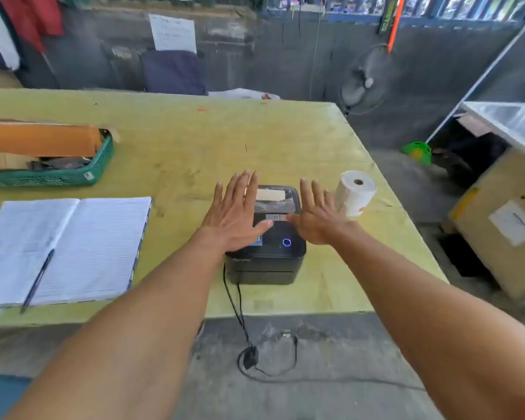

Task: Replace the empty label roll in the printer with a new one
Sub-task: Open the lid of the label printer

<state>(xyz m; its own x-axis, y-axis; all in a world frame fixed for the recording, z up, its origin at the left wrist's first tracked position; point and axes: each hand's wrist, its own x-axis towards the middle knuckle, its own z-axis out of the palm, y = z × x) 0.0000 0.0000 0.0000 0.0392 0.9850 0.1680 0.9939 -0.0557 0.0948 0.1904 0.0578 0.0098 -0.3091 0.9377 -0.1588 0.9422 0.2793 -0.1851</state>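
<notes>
Hands: 2, both spread flat, fingers straight, gripping nothing. Left hand (235, 213) lies palm-down over the printer's left top edge. Right hand (319, 218) mirrors it over the printer's right edge, thumbs pointing inward. Cannot tell whether the palms press the lid or hover just above it. Forearms reach in long and straight from the near side, wrists level.

Judgement: the hands bracket the printer (270, 268) to find its side latches and lift the lid, so step 1 of the swap is not yet done. Lid is down. A pale shape shows through its window, but I cannot tell whether that is the spent core.

New label roll (353, 192) stands on end just right of the printer, beside the right hand, handy for loading. Cable (235, 301) drops from the printer's near side over the bench (179, 140) edge. Well left of the printer: open notebook (73, 247) with pen (37, 280).
</notes>
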